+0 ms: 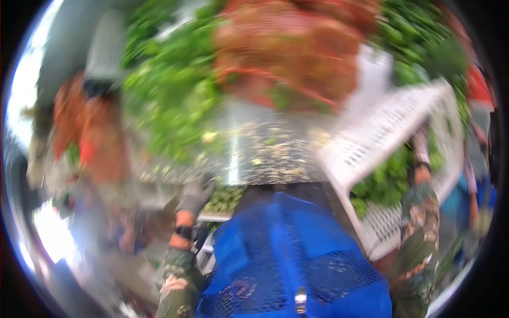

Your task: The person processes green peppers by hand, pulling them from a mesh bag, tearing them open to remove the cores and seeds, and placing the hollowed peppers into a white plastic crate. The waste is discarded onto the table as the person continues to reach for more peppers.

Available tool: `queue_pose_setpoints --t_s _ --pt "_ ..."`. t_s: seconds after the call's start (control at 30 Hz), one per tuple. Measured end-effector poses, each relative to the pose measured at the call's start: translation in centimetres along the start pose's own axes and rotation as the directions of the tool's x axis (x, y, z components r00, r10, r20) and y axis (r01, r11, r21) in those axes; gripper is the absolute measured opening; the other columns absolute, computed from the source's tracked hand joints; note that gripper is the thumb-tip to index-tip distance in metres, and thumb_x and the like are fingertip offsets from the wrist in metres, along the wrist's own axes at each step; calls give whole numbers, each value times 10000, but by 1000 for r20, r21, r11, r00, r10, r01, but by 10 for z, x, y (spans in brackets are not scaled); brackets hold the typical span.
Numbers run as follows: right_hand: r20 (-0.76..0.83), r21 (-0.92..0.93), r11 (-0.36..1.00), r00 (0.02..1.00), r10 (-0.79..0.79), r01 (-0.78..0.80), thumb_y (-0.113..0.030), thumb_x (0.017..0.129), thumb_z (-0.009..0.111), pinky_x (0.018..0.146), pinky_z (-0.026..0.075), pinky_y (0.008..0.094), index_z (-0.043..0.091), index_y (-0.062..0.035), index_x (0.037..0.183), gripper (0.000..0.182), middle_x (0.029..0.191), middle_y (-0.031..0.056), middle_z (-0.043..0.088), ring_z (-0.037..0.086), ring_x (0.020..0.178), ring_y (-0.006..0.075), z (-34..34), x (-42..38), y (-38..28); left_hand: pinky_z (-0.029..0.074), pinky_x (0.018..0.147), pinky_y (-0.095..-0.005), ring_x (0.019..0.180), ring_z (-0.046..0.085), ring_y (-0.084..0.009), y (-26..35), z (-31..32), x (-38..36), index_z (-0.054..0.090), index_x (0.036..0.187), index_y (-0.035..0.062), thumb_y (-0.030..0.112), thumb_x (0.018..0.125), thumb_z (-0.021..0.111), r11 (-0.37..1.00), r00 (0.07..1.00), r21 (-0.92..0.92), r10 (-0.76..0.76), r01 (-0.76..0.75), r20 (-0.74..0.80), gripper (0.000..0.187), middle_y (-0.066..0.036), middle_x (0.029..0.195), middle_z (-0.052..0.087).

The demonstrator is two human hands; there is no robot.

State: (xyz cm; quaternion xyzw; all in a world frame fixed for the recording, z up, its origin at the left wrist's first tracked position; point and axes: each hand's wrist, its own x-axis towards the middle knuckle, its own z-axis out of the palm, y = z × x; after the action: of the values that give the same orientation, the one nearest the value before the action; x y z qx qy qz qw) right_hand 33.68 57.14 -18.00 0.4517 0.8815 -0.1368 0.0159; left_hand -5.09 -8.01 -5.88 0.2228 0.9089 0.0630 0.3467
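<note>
My left hand (197, 192), in a grey glove, is at the near edge of the metal table (238, 119); motion smears its fingers. A white slotted plastic crate (389, 127) stands tilted on my right, overlapping the table's corner. Leafy greens (384, 183) lie inside it. My right hand (419, 144) reaches into this crate, close to its raised far wall, and its fingers are hidden there. Light chopped bits (275, 153) are scattered over the table near its front edge.
A large red mesh sack (289, 50) sits at the table's back. Piles of greens (177, 95) are left of it, with more greens (416, 37) at far right. Below the left edge is a container of small pale-green pieces (224, 200). Further red sacks (93, 132) stand at left.
</note>
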Motion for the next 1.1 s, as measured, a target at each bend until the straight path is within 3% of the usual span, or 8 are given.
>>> queue_pose_setpoints --t_s 0.23,0.4,0.53,0.63,0.7,0.73,0.93,1.1 --pt "-148 377 917 986 -82 133 -272 960 514 1073 356 328 359 6 1413 554 1387 153 453 441 1266 235 -7 32 100 464 888 -461 1058 569 -387 -13 33 30 559 1187 74 336 861 630 959 945 -237 -213 154 -248 424 -211 1163 566" --pt "-264 748 662 934 239 42 -196 979 445 1018 409 342 491 16 1322 406 1355 113 495 481 1243 212 -145 -33 -209 410 1013 -454 1220 476 -401 -31 81 134 387 1415 119 523 788 669 915 826 -190 -403 356 -393 797 -251 1336 449" --pt "-76 516 815 962 -263 263 -249 967 452 1003 407 358 477 10 1338 453 1349 140 490 506 1206 226 -146 -43 -314 411 996 -466 1203 478 -411 -6 82 182 415 1402 171 653 743 629 727 693 -340 -680 596 -238 844 -247 1328 456" --pt "250 656 710 814 -524 256 -278 940 494 956 418 322 521 -9 1287 440 1243 102 542 535 1108 199 -105 -58 -447 380 1050 -462 1301 416 -381 -16 81 188 486 1347 57 625 746 667 697 751 -552 -636 459 -178 846 -288 1393 413" --pt "503 714 699 655 -564 53 -343 945 513 920 428 304 516 -60 1301 455 1197 71 560 544 1053 183 -46 -52 -502 496 853 -374 941 648 -332 -65 156 222 627 1088 -37 349 800 729 518 789 -853 -497 -65 -362 492 -237 1039 665" --pt "577 710 704 603 -550 -38 -376 947 522 902 433 296 514 -86 1308 463 1174 55 568 548 1026 175 -3 -50 -523 497 842 -364 924 653 -324 -58 147 209 626 1090 -26 324 817 714 500 803 -863 -543 73 -247 452 -215 1024 675" --pt "280 729 672 838 -468 131 -427 862 603 1007 393 414 475 -86 1286 559 1272 228 521 495 1197 383 243 -66 -544 471 911 -427 1058 584 -372 -56 108 140 546 1237 50 313 838 649 751 817 -660 -361 -31 -450 490 -208 1161 593" --pt "239 454 808 822 -517 376 -359 779 699 1002 411 426 481 -94 1296 620 1267 231 526 514 1172 403 264 -69 -557 449 971 -429 1149 522 -406 -43 82 171 467 1326 54 311 798 676 916 846 -387 -120 -107 -519 624 -229 1321 472"
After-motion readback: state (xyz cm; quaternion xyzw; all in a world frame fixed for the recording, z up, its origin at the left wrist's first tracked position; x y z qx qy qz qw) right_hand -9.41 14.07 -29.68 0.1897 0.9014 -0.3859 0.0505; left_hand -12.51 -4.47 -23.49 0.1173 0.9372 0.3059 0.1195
